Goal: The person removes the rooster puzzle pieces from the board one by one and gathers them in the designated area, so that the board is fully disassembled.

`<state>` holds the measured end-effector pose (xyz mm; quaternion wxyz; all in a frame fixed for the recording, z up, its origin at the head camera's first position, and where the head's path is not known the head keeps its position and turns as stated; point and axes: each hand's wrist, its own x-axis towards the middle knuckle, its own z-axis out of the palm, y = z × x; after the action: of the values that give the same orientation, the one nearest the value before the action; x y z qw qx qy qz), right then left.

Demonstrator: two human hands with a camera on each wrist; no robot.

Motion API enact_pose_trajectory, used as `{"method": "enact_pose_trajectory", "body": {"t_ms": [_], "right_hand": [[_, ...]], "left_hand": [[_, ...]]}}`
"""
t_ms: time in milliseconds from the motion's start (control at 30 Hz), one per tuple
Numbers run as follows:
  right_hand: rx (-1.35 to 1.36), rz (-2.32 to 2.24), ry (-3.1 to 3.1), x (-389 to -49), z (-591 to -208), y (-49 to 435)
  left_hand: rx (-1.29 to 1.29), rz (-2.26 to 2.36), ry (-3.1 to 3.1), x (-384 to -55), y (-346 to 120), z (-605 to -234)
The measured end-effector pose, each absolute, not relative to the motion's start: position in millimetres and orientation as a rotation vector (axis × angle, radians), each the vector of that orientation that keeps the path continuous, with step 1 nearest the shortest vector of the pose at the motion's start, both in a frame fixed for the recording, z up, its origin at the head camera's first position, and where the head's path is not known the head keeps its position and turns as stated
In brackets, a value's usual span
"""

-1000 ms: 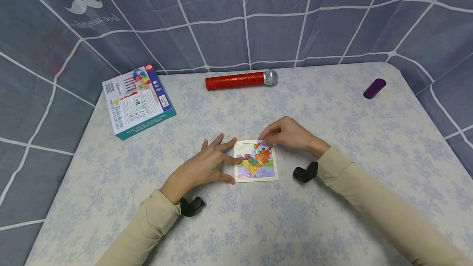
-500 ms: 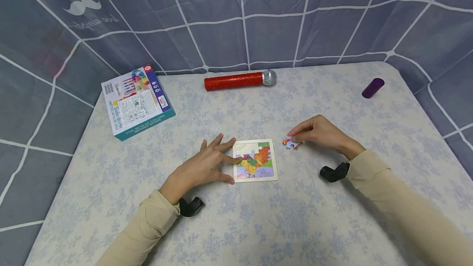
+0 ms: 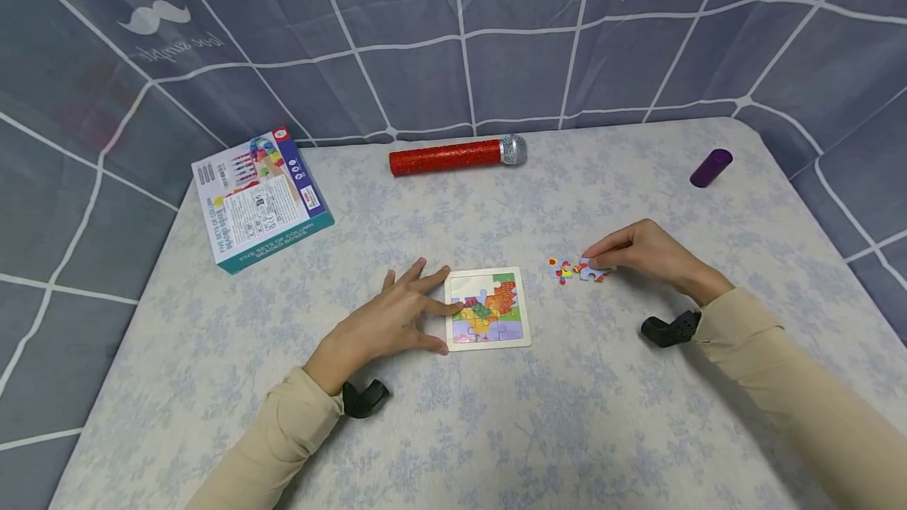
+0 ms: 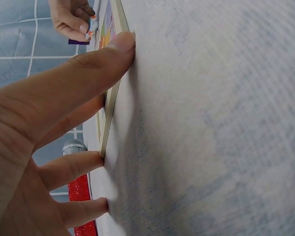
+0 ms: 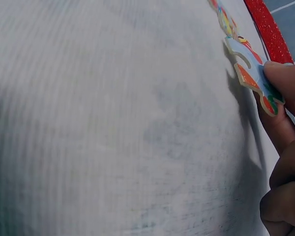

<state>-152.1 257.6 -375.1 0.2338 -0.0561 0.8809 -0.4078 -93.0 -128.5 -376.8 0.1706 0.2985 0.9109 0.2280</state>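
A small square jigsaw puzzle [image 3: 527,327] with a pale frame lies mid-table, with colourful pieces along its bottom and right and pale board showing at upper left. My left hand [image 3: 393,317] rests at its left side with fingers spread; the index fingertip touches the picture, and the thumb [image 4: 101,61] lies along the frame's edge. To the right of the puzzle, my right hand [image 3: 648,254] pinches a blue puzzle piece [image 5: 253,69] with orange and red parts between thumb and finger. Close beside it, a second puzzle piece [image 3: 563,269] with a yellow and red pattern lies on the table.
A red glitter microphone [image 3: 453,157] lies at the back. At the back left sits a boxed toy set [image 3: 262,199]. A purple cylinder [image 3: 711,168] is at the far right. A grey checked curtain [image 3: 418,85] hangs behind the table [image 3: 453,431].
My right hand has moved right from the puzzle's upper edge, carrying pieces away. One piece now lies on the table while my hand pinches another. My left hand has stayed put.
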Motion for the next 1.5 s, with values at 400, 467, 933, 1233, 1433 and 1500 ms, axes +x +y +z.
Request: {"method": "enact_pose_trajectory", "body": {"t_ms": [400,467,933,1233,1433,1500], "right_hand": [[-0.173,-1.060,2.531,-154,-372,249],[-0.170,-1.028,2.562,-154,-371,246],[-0.156,-0.976,2.626,-153,-370,240],[-0.147,-0.976,2.618,-152,-375,240],[-0.173,-0.961,2.609,-153,-374,242],[-0.202,-0.959,2.608,-153,-373,242]], "left_hand": [[0.851,0.650,2.588,-92,-129,-377],[0.853,0.650,2.589,-92,-129,-377],[0.847,0.654,2.586,-92,-128,-377],[0.834,0.664,2.583,-92,-129,-378],[0.840,0.658,2.586,-93,-129,-377],[0.846,0.658,2.587,-93,-129,-377]]}}
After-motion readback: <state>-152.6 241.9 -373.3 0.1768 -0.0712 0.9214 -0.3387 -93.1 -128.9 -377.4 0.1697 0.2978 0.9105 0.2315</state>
